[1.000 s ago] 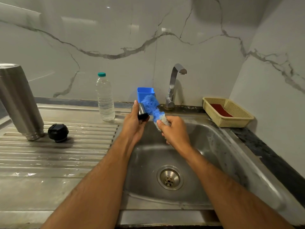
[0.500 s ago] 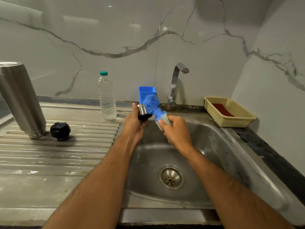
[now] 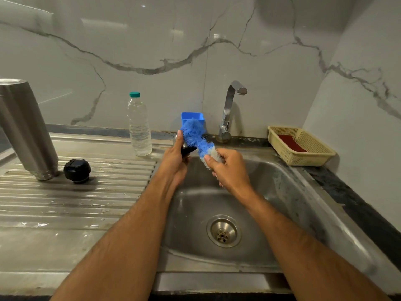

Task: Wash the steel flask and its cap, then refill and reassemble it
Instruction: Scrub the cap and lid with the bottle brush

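Observation:
The steel flask [image 3: 26,129] stands upside down on the drainboard at the far left. A black inner cap [image 3: 77,171] lies just right of it. Over the sink's back left corner my left hand [image 3: 176,158] grips a small steel cap with a black rim [image 3: 188,149], mostly hidden by my fingers. My right hand [image 3: 230,169] holds a blue and white bottle brush [image 3: 196,137] by its lower end. The blue bristles lie against the steel cap.
A clear water bottle [image 3: 138,127] with a green lid stands at the back of the drainboard. A blue holder [image 3: 193,118] and the tap [image 3: 230,109] are behind the sink [image 3: 282,192]. A yellow basket [image 3: 303,146] with a red pad sits at the right.
The brush bristles have shifted slightly against the steel cap between my hands. Both hands stay over the sink's back edge, and the view has moved a little.

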